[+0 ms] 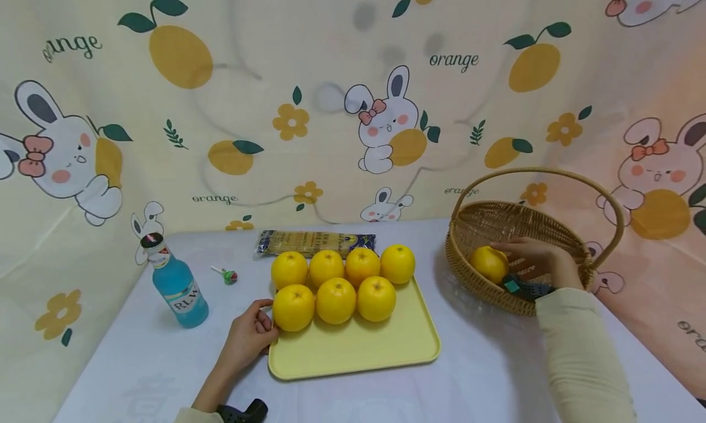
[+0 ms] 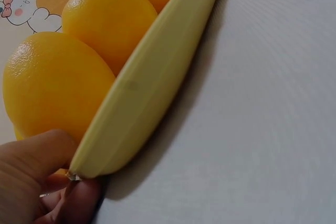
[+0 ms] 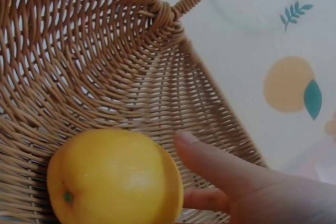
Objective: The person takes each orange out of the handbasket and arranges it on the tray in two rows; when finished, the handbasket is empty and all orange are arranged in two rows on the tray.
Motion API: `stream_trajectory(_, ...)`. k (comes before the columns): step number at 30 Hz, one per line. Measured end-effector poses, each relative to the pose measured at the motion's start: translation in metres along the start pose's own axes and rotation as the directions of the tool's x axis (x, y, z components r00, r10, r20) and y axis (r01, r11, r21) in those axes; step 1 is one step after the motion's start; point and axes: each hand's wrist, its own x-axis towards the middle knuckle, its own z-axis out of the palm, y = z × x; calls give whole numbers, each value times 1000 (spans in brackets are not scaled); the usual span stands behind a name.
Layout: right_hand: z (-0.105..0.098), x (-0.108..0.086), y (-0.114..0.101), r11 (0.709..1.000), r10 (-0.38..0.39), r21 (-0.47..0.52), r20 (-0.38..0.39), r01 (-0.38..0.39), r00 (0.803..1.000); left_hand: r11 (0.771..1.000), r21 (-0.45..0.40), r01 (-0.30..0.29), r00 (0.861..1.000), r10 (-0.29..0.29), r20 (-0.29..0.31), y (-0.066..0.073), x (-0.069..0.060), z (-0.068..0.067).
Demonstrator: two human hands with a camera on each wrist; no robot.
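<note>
A yellow tray [image 1: 353, 352] bears several oranges [image 1: 336, 301] in two rows. My left hand [image 1: 246, 337] pinches the tray's left edge, beside the nearest orange; in the left wrist view [image 2: 37, 182] thumb and fingers meet at the tray's rim. On the right, my right hand [image 1: 532, 257] reaches into a wicker basket [image 1: 469, 276]. An orange [image 1: 489, 264] lies in the basket beside that hand. In the right wrist view the thumb is straight and apart from the orange [image 3: 113, 177], while another finger reaches close to its side, partly hidden.
A blue bottle [image 1: 181, 288] stands on the left, with a lollipop [image 1: 225, 276] near it. Behind the tray lies a packet of noodles [image 1: 314, 242]. The basket's tall handle [image 1: 543, 170] arches over its opening. A patterned cloth [image 1: 331, 73] hangs behind the white table [image 1: 485, 374].
</note>
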Motion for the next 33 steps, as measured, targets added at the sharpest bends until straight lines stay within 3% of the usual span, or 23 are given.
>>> stream_trajectory(8, 13, 1, 2, 1000, 12, -20, 25, -11, 1000, 1000, 7, 13, 1000, -13, 2, 1, -1, 0)
stream_trajectory(15, 21, 2, 5, 998, 45, 39, 47, -47, 998, 1000, 1, 20, 1000, -20, 2, -1, -1, 0)
stream_trajectory(24, 19, 5, 7, 1000, 1, 4, 30, -1, 1000, 1000, -2, 17, 1000, -17, 3, 0, 0, 0)
stream_trajectory(29, 16, 5, 9, 992, -117, 49, -18, 118, 993, 1000, -2, 18, 1000, -18, 3, 0, 1, -1)
stream_trajectory(33, 13, 5, 11, 962, -260, 50, -138, 269, 956, 1000, -1, 15, 1000, -15, 1, 1, 1, -1)
